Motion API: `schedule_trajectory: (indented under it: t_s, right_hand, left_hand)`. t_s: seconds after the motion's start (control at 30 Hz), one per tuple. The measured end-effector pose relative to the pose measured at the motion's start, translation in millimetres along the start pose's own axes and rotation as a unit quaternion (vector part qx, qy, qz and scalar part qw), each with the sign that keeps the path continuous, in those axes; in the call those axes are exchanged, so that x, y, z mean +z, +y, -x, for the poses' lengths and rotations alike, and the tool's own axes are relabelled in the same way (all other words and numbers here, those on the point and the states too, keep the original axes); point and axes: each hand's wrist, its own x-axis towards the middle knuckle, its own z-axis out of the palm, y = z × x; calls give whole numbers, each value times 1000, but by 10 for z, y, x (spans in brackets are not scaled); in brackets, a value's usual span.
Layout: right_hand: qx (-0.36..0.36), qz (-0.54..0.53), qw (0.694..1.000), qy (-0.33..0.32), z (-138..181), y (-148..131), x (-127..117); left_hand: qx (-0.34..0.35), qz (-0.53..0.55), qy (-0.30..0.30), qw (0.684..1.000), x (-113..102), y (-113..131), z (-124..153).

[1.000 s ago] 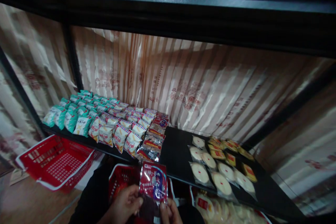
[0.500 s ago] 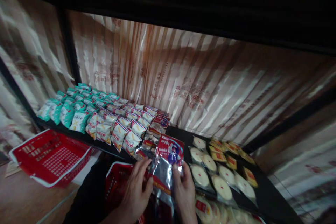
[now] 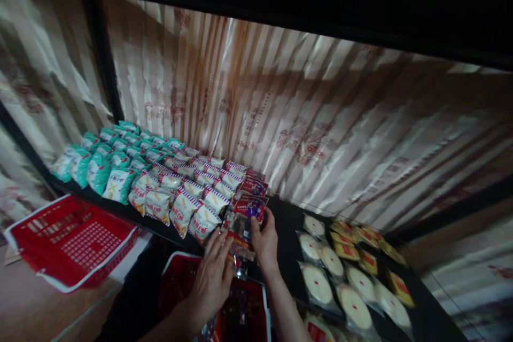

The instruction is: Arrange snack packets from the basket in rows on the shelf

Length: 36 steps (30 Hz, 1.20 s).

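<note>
While my right hand (image 3: 264, 240) pinched the red snack packet (image 3: 250, 207) by its lower edge, thumb on its face, the packet lay atop a row of like packets just below the frame's centre, on the black shelf (image 3: 284, 224). My left hand (image 3: 212, 278) — fingers spread — pressed the row's near end (beside the striped packets (image 3: 192, 208)). Lower right lay round cakes (image 3: 320, 262); lower left sat a red basket (image 3: 68, 240).

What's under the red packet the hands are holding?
Under the shiny red-topped plastic packet, a row of similar red packets shows on the black shelf. The packet, left hand and right hand hide what lies directly beneath.
</note>
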Motion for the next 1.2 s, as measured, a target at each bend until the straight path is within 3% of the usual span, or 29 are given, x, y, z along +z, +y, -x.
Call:
schedule_trajectory:
  t_s: [0.27,0.47,0.63,0.77,0.87,1.03,1.13,1.2]
  right_hand:
    - [-94,115,989,14,37,1,135]
    - [-125,230,964,38,129,-1,171]
    - [-178,237,953,63,164,89,192]
    - [-196,185,961,67,245,153,117]
    - [-159,103,979,77,461,204,-20]
    - [21,-21,993,110,1068,443,-244]
    - [101,-36,991,76,1405,777,-240]
    - [121,-12,992,12,1583,1031,-165]
  left_hand:
    - [10,-18,-62,998,28,-44,8]
    - [12,-17,-58,998,93,-77,19]
    - [17,-24,-58,998,84,-74,18]
    - [15,-24,-59,998,42,-44,0]
    - [21,-1,-18,1000,-32,-6,26]
    - [-32,93,18,995,-159,-1,335]
    - [-158,122,-35,979,-102,-104,696]
    - [-268,139,-133,944,-6,-212,943]
